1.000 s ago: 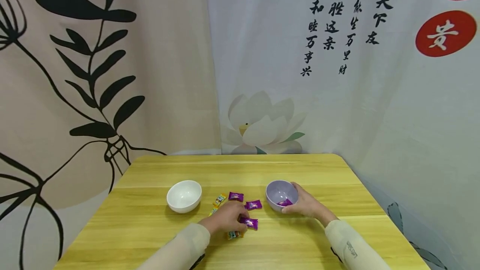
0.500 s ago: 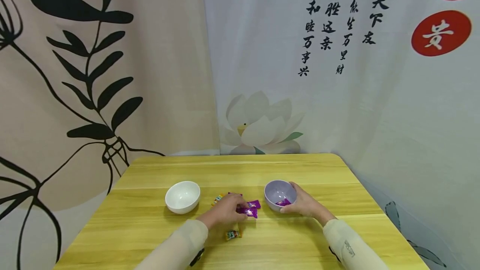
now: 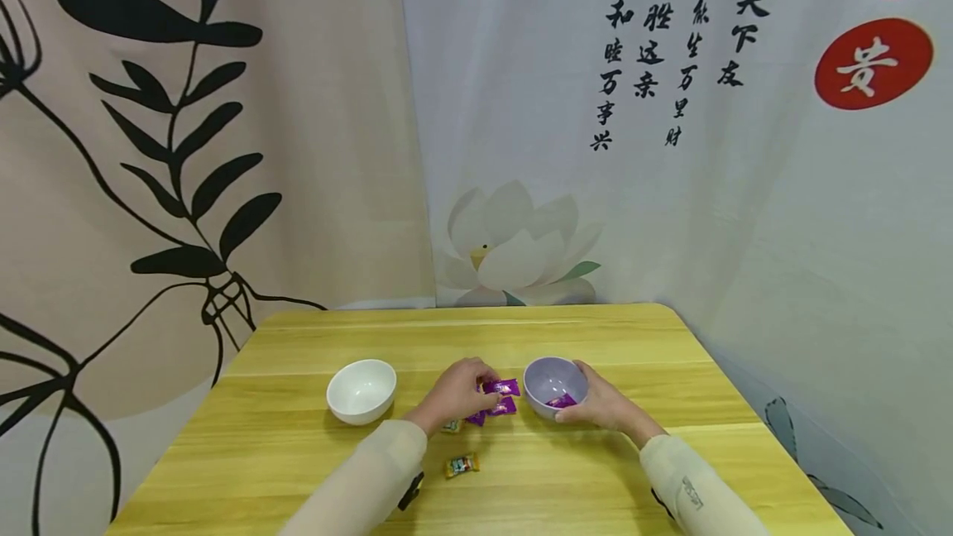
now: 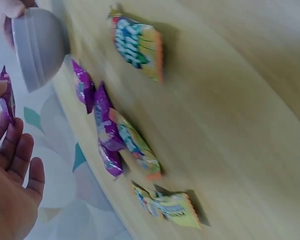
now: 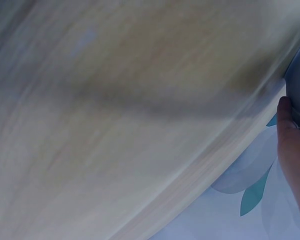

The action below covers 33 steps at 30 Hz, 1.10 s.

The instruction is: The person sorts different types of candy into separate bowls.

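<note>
My left hand [image 3: 460, 391] pinches a purple-wrapped candy [image 3: 503, 387] between thumb and fingers, above the table and just left of the lilac bowl [image 3: 538, 379]. In the left wrist view the same purple candy [image 4: 8, 95] is at the thumb tip, with the other fingers spread loosely. My right hand [image 3: 606, 405] grips the bowl's right side, its thumb at the near side. One purple candy [image 3: 560, 401] shows inside the bowl. Below the left hand lie several purple candies [image 4: 105, 117] and yellow-wrapped candies [image 4: 135, 145], partly hidden in the head view.
A white bowl [image 3: 362, 392] stands to the left on the wooden table [image 3: 596, 486]. One yellow candy [image 3: 462, 465] lies apart, closer to me. Behind the table's far edge hangs a printed cloth [image 3: 514, 147].
My left hand has picked up a purple candy from the near part of the pile and carried it up and away from me, towards the lilac bowl. My right hand keeps its grip.
</note>
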Each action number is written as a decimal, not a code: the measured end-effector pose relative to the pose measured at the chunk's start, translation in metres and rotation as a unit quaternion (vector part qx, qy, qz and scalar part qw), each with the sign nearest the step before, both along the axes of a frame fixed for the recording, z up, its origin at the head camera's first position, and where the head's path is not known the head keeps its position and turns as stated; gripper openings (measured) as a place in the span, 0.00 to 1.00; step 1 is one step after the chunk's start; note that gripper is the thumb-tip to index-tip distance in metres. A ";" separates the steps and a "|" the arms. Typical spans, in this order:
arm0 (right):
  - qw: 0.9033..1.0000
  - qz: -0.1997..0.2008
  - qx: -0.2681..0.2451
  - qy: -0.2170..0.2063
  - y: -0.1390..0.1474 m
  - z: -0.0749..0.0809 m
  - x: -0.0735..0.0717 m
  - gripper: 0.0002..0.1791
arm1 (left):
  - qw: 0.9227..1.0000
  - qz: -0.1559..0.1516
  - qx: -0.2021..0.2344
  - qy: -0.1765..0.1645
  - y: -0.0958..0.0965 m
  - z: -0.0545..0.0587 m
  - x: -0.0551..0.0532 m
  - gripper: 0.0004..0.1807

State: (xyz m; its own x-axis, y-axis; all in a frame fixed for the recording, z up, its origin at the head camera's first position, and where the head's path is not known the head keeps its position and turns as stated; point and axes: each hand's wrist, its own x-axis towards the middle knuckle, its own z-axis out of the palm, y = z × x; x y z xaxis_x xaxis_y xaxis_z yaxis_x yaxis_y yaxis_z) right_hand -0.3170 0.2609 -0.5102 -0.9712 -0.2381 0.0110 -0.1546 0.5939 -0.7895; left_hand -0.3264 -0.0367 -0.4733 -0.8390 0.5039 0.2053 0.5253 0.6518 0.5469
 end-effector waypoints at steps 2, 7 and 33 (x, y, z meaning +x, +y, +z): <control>1.000 0.000 -0.002 -0.001 0.000 0.000 -0.001 0.67 | 1.000 0.013 0.001 0.000 0.004 0.003 -0.001 0.16; 1.000 0.001 -0.008 -0.002 0.000 0.001 -0.001 0.67 | 0.999 0.037 -0.003 0.006 0.015 0.012 -0.004 0.15; 1.000 0.007 -0.009 -0.011 -0.002 0.003 0.002 0.66 | 0.997 0.067 0.009 0.032 0.072 0.016 -0.010 0.15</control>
